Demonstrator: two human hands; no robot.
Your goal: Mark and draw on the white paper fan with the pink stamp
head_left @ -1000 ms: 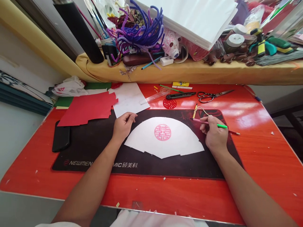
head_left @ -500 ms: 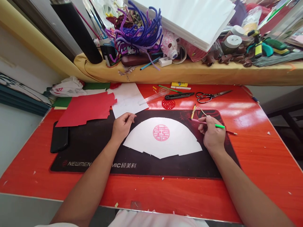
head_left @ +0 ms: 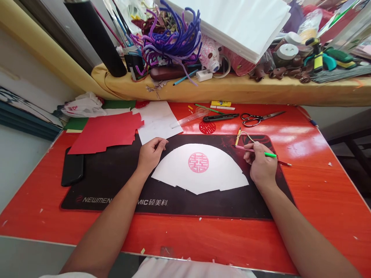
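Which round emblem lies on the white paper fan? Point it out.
The pink emblem on the fan; the red cut-out lies off it, on the desk beyond the black mat.

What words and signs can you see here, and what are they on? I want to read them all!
"NEWMEN" on the black desk mat
"MIC 硕美科" further along the same mat
"囍" as a pink double-happiness sign on the white paper fan
Yellow tube: its label is too small to read

1 head-worn view, facing forward and down (squeezed), close above the paper fan (head_left: 174, 170)
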